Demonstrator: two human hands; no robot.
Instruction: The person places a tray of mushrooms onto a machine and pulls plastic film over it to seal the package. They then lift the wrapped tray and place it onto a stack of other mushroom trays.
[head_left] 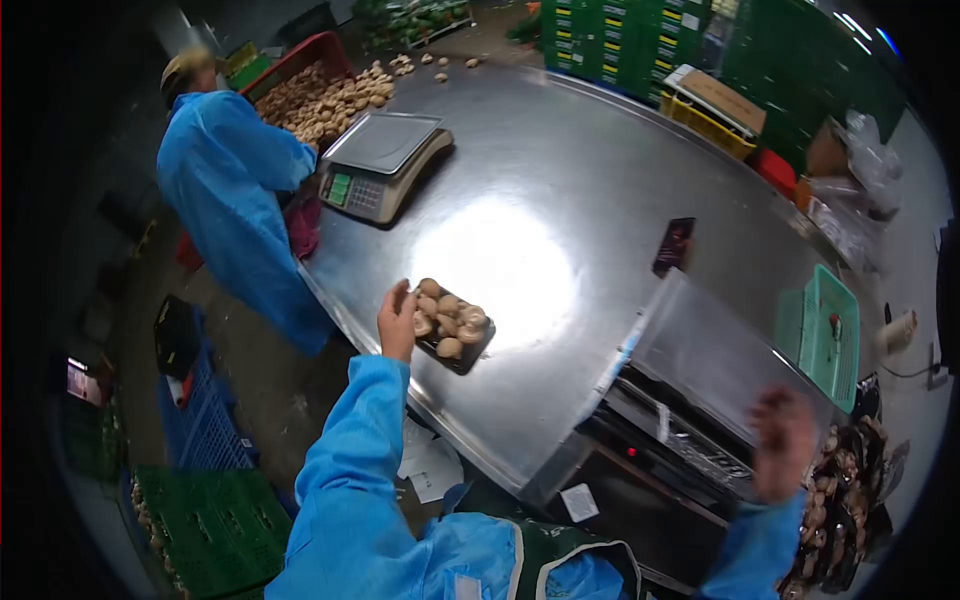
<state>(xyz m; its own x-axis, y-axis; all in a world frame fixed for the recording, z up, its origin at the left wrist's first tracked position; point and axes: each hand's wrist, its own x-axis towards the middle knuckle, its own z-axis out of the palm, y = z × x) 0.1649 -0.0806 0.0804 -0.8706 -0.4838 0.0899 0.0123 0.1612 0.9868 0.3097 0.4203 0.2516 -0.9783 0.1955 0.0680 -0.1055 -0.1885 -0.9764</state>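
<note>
A dark tray of mushrooms (450, 318) sits on the metal table (520, 170) near its front left edge. At the tray's left side is my left hand (397, 322), its fingers bent and its thumb side close to the mushrooms; whether it grips the rim is hard to see. My right hand (783, 440) is smeared by motion over the right end of the wrapping machine (660, 440), away from the tray. Several packed mushroom trays (835, 500) lie below and right of that hand.
A scale (385, 165) stands on the table's left part, beside a mushroom heap (340, 105). A co-worker in a blue gown (225, 190) stands there. A phone (674, 246) and a green basket (832, 335) are at right. Green crates (215, 530) stand lower left.
</note>
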